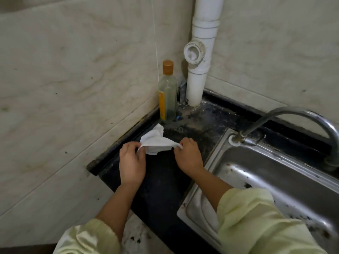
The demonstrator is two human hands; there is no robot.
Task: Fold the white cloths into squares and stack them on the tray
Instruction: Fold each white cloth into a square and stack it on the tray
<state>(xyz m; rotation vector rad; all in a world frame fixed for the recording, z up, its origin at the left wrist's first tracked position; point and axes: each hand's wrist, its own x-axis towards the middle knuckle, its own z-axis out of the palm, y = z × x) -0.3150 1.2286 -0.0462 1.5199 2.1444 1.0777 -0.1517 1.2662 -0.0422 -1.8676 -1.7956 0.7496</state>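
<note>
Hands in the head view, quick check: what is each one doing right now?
Left hand: pinching one end of the white cloth above the black counter.
Right hand: pinching the other end of the same cloth.

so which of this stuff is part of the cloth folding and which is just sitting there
Job: white cloth, pinched between left hand and right hand. No tray in view.
Just there: bottle, white pipe, tap, sink.

Dim, flat indoor light; soft glare on the steel sink [266, 173], wide-angle bending at the edges, slight blur throughout.
</note>
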